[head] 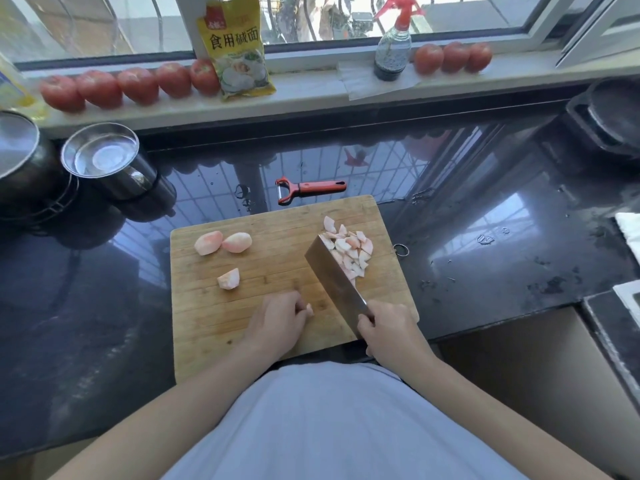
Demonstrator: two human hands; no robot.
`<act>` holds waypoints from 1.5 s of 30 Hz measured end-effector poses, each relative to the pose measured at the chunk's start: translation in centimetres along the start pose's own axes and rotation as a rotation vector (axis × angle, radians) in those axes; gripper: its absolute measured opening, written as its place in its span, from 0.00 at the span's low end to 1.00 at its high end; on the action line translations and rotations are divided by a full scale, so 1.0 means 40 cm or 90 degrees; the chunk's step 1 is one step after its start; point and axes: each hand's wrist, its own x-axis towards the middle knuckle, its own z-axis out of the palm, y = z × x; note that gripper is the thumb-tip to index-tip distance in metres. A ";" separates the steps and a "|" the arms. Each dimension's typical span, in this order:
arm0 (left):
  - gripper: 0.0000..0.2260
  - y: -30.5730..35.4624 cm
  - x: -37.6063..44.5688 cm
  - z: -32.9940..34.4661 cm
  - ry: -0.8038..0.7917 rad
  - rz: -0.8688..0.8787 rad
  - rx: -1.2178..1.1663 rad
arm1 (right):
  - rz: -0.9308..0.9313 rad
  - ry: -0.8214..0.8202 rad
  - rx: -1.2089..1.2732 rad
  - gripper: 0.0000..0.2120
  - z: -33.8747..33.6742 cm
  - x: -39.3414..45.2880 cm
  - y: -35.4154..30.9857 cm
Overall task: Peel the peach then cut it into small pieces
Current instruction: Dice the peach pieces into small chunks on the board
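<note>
On the wooden cutting board lie two peeled peach chunks at the far left and a third chunk nearer me. A pile of small cut peach pieces sits at the board's right. My right hand grips the handle of a cleaver, whose blade stands against the left side of that pile. My left hand rests on the board with curled fingers, pinching a small peach piece that is mostly hidden. A red peeler lies on the counter just beyond the board.
Two steel pots stand at the far left of the dark glossy counter. Tomatoes, a yellow packet and a spray bottle line the windowsill. A dark stove part is at far right.
</note>
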 end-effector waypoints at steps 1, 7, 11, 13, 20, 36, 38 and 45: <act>0.12 0.004 0.002 0.005 -0.002 -0.016 0.001 | -0.011 -0.002 -0.008 0.13 0.002 -0.003 -0.003; 0.10 0.006 0.016 0.030 -0.018 -0.104 -0.086 | -0.102 -0.022 -0.098 0.18 0.022 -0.013 -0.020; 0.09 0.005 0.009 0.035 -0.001 -0.117 -0.099 | -0.169 -0.035 -0.186 0.20 0.032 -0.022 -0.021; 0.10 0.003 0.010 0.038 -0.002 -0.122 -0.113 | -0.184 -0.036 -0.199 0.21 0.030 -0.027 -0.022; 0.11 0.005 0.011 0.039 -0.004 -0.121 -0.106 | -0.200 -0.041 -0.235 0.11 0.027 -0.035 -0.023; 0.07 0.009 -0.003 0.044 0.057 -0.049 -0.101 | -0.157 -0.027 -0.200 0.16 0.022 -0.046 -0.030; 0.06 0.013 -0.003 0.045 0.059 -0.049 -0.098 | -0.154 -0.038 -0.215 0.12 0.022 -0.050 -0.031; 0.03 0.019 -0.001 0.046 0.062 -0.051 -0.107 | -0.129 -0.061 -0.245 0.09 0.021 -0.051 -0.037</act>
